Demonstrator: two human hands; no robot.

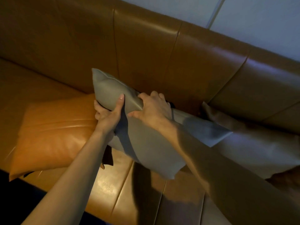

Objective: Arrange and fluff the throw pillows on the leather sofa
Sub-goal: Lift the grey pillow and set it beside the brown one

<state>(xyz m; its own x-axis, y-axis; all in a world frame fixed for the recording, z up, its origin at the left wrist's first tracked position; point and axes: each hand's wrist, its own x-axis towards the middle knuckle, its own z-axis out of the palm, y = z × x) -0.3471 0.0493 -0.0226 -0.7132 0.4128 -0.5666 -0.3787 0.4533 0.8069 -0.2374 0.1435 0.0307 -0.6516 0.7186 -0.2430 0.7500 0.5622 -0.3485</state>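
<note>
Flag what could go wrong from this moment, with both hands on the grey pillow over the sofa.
1. The grey pillow is gripped only along one edge by the left hand and right hand; hard fluffing might slip it free onto the seat.
2. The tan pillow lies flat, its corner over the front edge of the sofa; a swing could nudge it off.
3. Another pillow lies partly under the grey one and may be dragged along.

One head-worn view looks forward and steeply down, tilted, close over both hands (129,111), with the sofa (146,46) backrest beyond them and its seat beneath.
</note>
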